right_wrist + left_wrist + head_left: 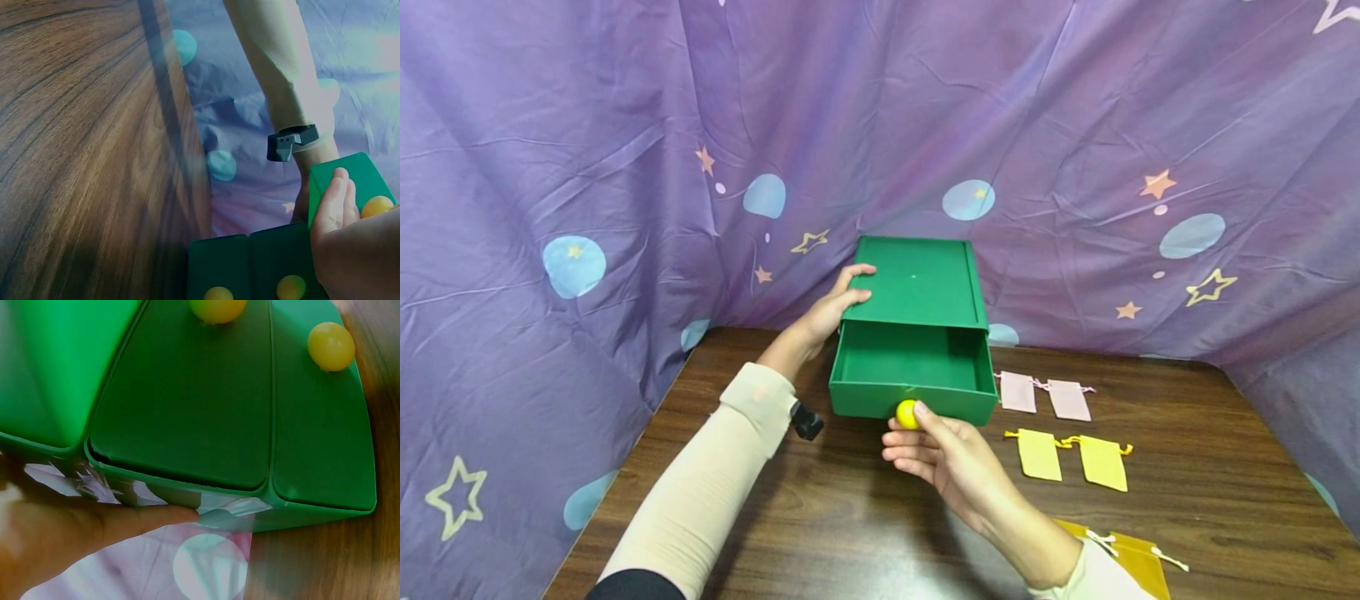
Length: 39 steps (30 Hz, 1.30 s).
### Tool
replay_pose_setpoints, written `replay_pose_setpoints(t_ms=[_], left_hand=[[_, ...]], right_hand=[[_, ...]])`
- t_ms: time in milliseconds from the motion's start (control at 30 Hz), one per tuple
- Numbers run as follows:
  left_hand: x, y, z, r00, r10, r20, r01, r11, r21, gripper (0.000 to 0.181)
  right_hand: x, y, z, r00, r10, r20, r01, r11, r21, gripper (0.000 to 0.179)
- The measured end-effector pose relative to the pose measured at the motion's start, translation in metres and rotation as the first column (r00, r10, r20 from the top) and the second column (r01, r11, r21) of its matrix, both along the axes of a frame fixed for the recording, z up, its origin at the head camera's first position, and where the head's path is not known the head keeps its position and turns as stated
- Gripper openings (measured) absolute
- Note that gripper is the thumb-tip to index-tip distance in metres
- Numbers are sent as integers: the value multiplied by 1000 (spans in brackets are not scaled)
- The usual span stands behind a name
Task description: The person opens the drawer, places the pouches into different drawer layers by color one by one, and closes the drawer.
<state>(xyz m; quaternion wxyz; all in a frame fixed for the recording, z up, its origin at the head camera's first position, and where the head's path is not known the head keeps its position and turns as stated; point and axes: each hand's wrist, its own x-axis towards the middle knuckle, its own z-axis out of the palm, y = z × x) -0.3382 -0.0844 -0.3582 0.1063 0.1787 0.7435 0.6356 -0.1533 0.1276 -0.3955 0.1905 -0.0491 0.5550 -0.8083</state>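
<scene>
A green drawer cabinet stands at the back of the table. Its top drawer is pulled well out, and the part of its inside that shows holds nothing. My right hand pinches the round yellow knob on that drawer's front, thumb on its near side. My left hand rests against the cabinet's left side, fingertips over the top edge. In the left wrist view, a straight digit lies along the side wall. Two closed drawers show below, each with a yellow knob.
To the right on the wooden table lie two pink drawstring pouches, two yellow pouches and golden pouches partly behind my right forearm. A purple patterned cloth hangs close behind the cabinet.
</scene>
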Motion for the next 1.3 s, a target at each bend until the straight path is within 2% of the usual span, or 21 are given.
replay_pose_setpoints(t_ms=[267,600,900,1100,1300], left_hand=[[1,0,1,1000,16,-2,-16,1000,-1,51],[0,1,-1,1000,26,3,-26,1000,-2,51],[1,0,-1,999,30,-14,-30,999,-20,51],[2,0,0,1000,25,-4,-25,1000,-9,50],[2,0,1,999,26,-22,-27,999,-29,51]], right_hand=[[0,-1,-1,1000,-11,8,11,1000,4,51],[0,2,-5,999,-50,-9,50,999,17,36],[2,10,-11,997,-67,-24,68,996,52,45],[3,16,-15,996,-87,-17,88,995,54,40],[3,25,-22,994,-109,-8,110,992,61,37]])
